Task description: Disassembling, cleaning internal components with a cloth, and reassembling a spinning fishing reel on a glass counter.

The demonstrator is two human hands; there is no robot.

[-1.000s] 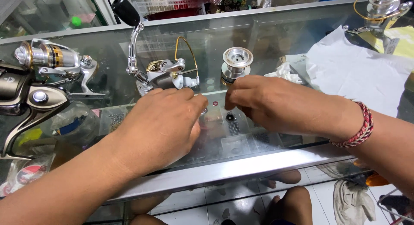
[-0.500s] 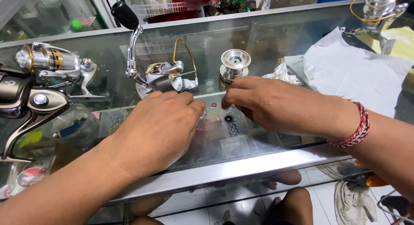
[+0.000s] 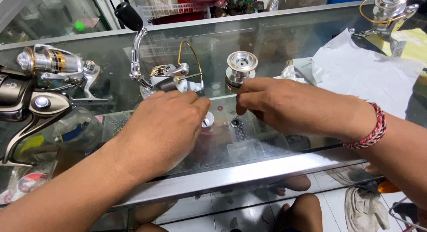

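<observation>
Both my hands rest palm down on a glass counter top [image 3: 111, 49]. My left hand [image 3: 164, 125] has its fingertips closed on a small round silver part [image 3: 207, 120]. My right hand [image 3: 284, 105], with a red braided wristband [image 3: 373, 127], curls its thumb and fingers down toward the glass; what they pinch is hidden. Between the hands lie a tiny red washer [image 3: 219, 108] and a small dark gear [image 3: 235, 122]. Just beyond the hands stand a stripped silver and gold fishing reel body [image 3: 167, 76] with a black-knobbed handle [image 3: 128, 16], and a loose silver spool [image 3: 241, 67].
Two more fishing reels sit at the left: a silver and gold one [image 3: 53, 63] and a bronze one [image 3: 26, 105]. White paper [image 3: 364, 76] lies at the right with another reel [image 3: 389, 7] behind it. The metal counter edge [image 3: 249, 172] runs below my hands, above my bare feet [image 3: 302, 209].
My hands have drawn slightly apart, so the red washer and the small gear now show between them. My right hand's fingers have lifted a little off the glass.
</observation>
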